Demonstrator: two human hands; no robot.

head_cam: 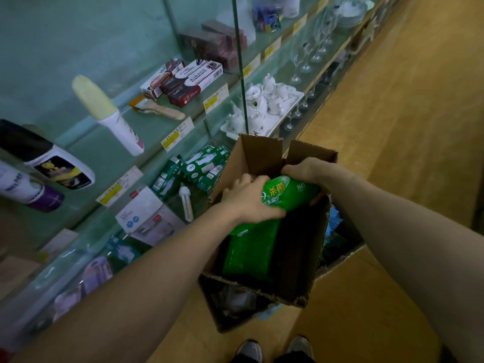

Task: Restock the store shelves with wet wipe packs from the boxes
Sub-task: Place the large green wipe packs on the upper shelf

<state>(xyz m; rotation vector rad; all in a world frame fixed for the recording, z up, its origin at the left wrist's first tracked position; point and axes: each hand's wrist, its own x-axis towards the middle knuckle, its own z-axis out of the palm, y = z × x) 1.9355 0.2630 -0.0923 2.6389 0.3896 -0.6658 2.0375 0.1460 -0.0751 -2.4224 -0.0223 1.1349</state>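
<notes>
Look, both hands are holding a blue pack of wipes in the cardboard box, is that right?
Not quite. The wet wipe pack is green, not blue. The head view shows the left hand and the right hand both holding it in the open cardboard box.
</notes>
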